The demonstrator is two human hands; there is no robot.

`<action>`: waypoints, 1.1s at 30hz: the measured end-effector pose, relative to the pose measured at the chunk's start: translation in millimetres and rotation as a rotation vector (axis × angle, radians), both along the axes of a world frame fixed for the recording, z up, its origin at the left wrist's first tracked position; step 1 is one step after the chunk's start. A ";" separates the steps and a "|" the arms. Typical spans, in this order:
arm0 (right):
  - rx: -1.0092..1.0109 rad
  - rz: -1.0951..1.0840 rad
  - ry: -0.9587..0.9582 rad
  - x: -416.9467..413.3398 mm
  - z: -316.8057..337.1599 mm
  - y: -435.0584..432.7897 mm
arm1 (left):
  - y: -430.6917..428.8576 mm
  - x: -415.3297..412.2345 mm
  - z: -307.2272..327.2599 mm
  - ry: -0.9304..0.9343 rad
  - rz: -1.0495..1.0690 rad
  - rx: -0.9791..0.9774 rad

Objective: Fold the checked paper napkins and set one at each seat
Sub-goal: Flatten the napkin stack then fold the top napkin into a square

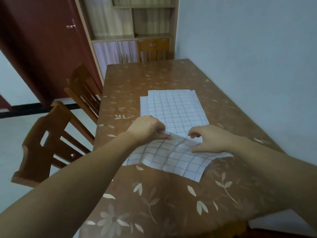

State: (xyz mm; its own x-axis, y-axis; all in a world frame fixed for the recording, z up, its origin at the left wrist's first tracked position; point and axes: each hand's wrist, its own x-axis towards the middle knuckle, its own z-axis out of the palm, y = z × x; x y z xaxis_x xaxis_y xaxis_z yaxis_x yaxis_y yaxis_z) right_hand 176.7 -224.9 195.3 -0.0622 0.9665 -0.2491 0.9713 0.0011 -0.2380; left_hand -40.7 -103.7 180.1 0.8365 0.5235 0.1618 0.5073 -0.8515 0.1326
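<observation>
A white checked paper napkin [173,158] is lifted at its far edge above the brown leaf-patterned table [171,203], its near part drooping onto the tabletop. My left hand [147,129] pinches the far edge on the left. My right hand [211,139] pinches the same edge on the right. Behind them a stack of flat checked napkins [173,107] lies in the middle of the table, its near edge hidden by my hands.
Two wooden chairs [51,140] stand along the table's left side, and a third chair [154,50] is at the far end. The table's right edge runs against a pale wall [257,57]. A shelf cabinet and a dark red door stand beyond.
</observation>
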 end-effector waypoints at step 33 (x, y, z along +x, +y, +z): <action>0.222 -0.950 1.083 48.4 15.9 -29.4 | -51.1 16.7 -1.9 -0.802 0.600 -1.570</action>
State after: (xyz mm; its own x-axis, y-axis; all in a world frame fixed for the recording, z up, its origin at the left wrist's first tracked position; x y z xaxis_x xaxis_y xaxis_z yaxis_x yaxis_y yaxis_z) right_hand 225.1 -254.3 211.2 0.5527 0.7610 -0.3395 -0.0239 -0.3928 -0.9193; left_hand -24.0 -154.8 178.2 0.4847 0.7256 -0.4884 0.0822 0.5181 0.8514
